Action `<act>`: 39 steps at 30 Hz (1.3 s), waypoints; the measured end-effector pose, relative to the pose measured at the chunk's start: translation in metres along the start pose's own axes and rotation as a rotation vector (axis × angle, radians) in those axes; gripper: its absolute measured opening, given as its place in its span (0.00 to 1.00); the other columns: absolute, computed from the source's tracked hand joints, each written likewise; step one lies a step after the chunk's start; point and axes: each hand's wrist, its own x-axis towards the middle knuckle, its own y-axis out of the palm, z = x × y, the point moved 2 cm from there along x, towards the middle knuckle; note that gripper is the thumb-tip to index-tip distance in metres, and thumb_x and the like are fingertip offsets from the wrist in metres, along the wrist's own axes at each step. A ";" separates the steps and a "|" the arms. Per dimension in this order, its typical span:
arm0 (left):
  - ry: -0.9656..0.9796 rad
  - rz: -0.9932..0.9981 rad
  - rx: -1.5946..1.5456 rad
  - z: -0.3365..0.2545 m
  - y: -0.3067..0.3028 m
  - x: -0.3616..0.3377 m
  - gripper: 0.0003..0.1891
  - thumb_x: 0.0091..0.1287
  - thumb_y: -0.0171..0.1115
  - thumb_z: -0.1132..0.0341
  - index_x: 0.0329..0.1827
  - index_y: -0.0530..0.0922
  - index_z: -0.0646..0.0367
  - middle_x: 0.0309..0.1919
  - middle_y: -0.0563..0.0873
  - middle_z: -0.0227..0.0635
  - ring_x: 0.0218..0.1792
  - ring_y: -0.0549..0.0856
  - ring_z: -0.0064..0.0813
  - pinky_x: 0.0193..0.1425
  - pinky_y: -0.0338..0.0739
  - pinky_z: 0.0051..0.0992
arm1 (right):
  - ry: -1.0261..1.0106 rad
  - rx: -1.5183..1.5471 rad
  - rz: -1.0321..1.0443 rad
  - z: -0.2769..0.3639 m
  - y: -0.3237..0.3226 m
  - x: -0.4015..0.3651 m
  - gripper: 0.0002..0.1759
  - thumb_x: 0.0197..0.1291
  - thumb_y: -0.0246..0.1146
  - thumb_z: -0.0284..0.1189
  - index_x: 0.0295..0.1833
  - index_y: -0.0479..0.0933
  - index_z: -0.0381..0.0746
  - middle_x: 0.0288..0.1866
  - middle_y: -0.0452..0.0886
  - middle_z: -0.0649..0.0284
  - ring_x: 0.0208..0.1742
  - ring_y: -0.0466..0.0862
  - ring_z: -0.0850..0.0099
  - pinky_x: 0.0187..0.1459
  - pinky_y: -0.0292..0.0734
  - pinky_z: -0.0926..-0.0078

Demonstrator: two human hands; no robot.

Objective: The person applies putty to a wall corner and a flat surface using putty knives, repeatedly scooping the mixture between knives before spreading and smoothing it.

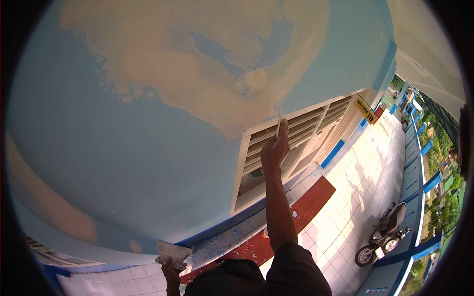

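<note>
The right hand (275, 148) has its fingers closed round a thin blade (280, 114), raised beside the top edge of a louvred window (301, 129); edge-on as it is, I can't be sure it touches the blue wall (173, 148). The left hand (172, 277), low down, grips a smeared plate (173, 251). Spreading filler seems the step in hand; the next stroke likely calls for even pressure, clear of the window. Above, a pale filler patch (153, 61) leaves blue gaps; beyond, a motorbike (386, 236) stands on the tiled walkway (340, 197).
</note>
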 end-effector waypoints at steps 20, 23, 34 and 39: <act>0.020 -0.057 -0.067 -0.002 -0.034 -0.013 0.25 0.74 0.56 0.60 0.66 0.64 0.70 0.52 0.82 0.55 0.39 0.89 0.56 0.38 0.91 0.45 | 0.027 0.068 0.144 0.056 0.075 -0.047 0.39 0.58 0.53 0.11 0.77 0.52 0.24 0.76 0.58 0.29 0.79 0.54 0.35 0.77 0.57 0.47; 0.022 -0.053 -0.033 -0.010 -0.032 -0.017 0.26 0.73 0.57 0.56 0.65 0.67 0.68 0.52 0.82 0.50 0.44 0.88 0.50 0.39 0.90 0.46 | 0.030 0.045 0.142 0.071 0.080 -0.060 0.40 0.57 0.54 0.11 0.77 0.53 0.24 0.76 0.58 0.29 0.79 0.55 0.36 0.77 0.57 0.49; 0.028 -0.073 -0.031 0.004 -0.066 -0.021 0.25 0.74 0.56 0.55 0.63 0.69 0.69 0.50 0.83 0.48 0.43 0.88 0.47 0.39 0.90 0.45 | 0.053 0.032 0.191 0.115 0.090 -0.111 0.41 0.56 0.58 0.13 0.77 0.55 0.24 0.75 0.62 0.30 0.78 0.58 0.36 0.75 0.63 0.51; 0.049 -0.036 -0.056 -0.003 -0.062 -0.020 0.26 0.75 0.55 0.58 0.67 0.64 0.69 0.54 0.82 0.54 0.44 0.88 0.55 0.39 0.91 0.47 | 0.096 0.166 0.350 0.145 0.044 -0.141 0.31 0.58 0.58 0.16 0.69 0.68 0.25 0.63 0.76 0.34 0.63 0.77 0.41 0.57 0.79 0.60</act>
